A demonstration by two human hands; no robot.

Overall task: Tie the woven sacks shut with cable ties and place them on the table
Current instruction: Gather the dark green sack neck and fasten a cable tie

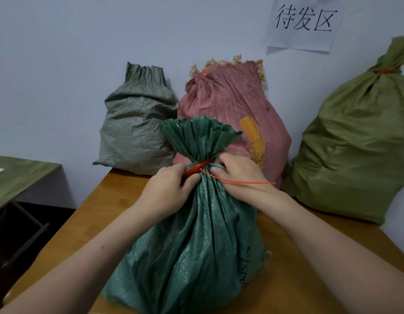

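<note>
Dk-green sack [196,234] upright on table [298,257], front centre, neck gathered.
Pinching red cable tie [196,168] round the neck w/ left hand [167,189]; gripping bunched neck just beside it w/ right hand [237,173]; tie tail out to the right. Behind, by wall: grey sack [135,132], pink sack [230,103], olive sack [355,143], all bulging, contents hidden.

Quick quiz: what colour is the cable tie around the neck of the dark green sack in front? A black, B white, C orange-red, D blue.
C: the cable tie cinching the dark green sack is orange-red, its tail trailing across the right hand.
</note>
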